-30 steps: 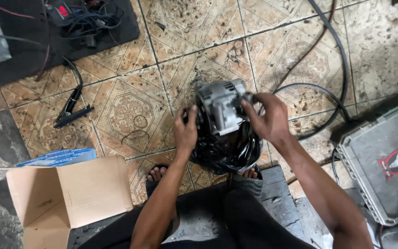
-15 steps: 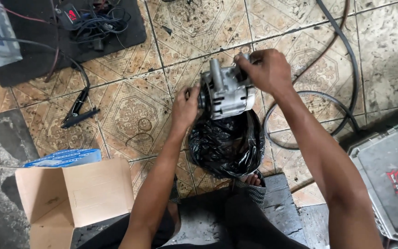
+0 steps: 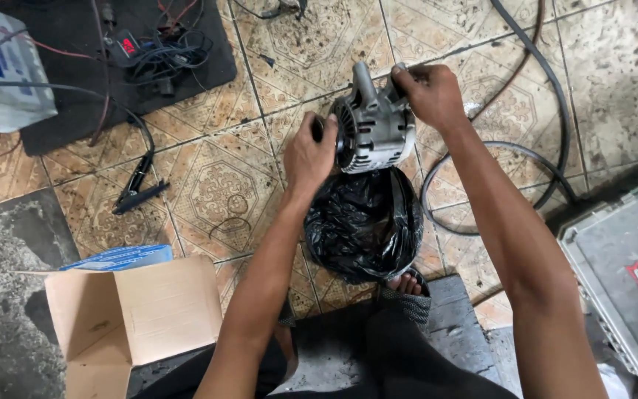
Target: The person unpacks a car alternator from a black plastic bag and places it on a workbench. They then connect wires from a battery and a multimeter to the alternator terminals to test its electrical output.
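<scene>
Lifted higher out of the black plastic bag (image 3: pixel 363 229) than before, grey alternator (image 3: pixel 374 129) held above patterned floor tiles (image 3: pixel 215 177); left hand (image 3: pixel 310 155) clamped on its pulley side, right hand (image 3: pixel 431 94) gripping its top; open cardboard box (image 3: pixel 131 318) lower left

- Floor (image 3: pixel 208 185): worn patterned tiles, beige-brown, stained, with dark grout lines.
- Near left corner: bare grey concrete patch (image 3: pixel 9 295).
- Far left: dark mat (image 3: pixel 201 66) lying on the tiles.
- Near edge: grey concrete slab (image 3: pixel 459 325).
- Light: even and soft.
</scene>
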